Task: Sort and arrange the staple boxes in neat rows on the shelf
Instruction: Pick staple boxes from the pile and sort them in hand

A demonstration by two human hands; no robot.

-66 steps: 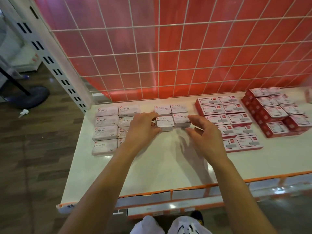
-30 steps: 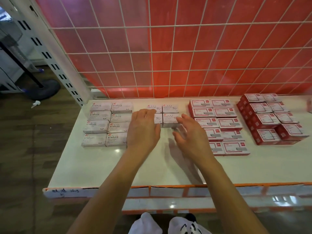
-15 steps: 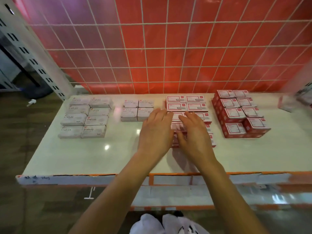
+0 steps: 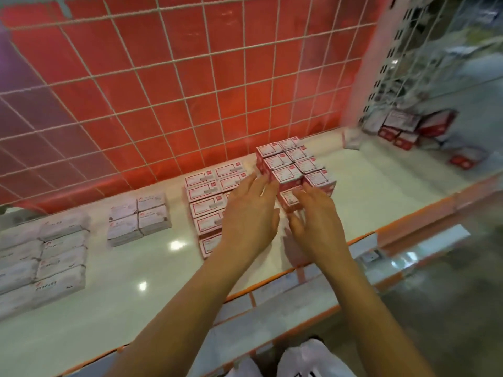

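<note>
Alignment is happening at the tall block of red staple boxes (image 4: 294,164), right of centre on the shelf (image 4: 381,191): the left hand (image 4: 250,213) is lying flat, fingers straight, against the block's left side, seemingly as a stop, while the right hand (image 4: 313,221), fingers spread and uncurled, is pressing the nearest box (image 4: 289,199), probably nudging it flush. Crisp, square-edged cardboard is packing tightly; flatter red-trimmed boxes (image 4: 204,191) and pale grey boxes (image 4: 60,251) are sitting leftward on the glossy white surface.

We reach forward, hands close together: left hand (image 4: 249,213) palm down, fingers straight; right hand (image 4: 313,217) fingers spread, slightly bent.
</note>
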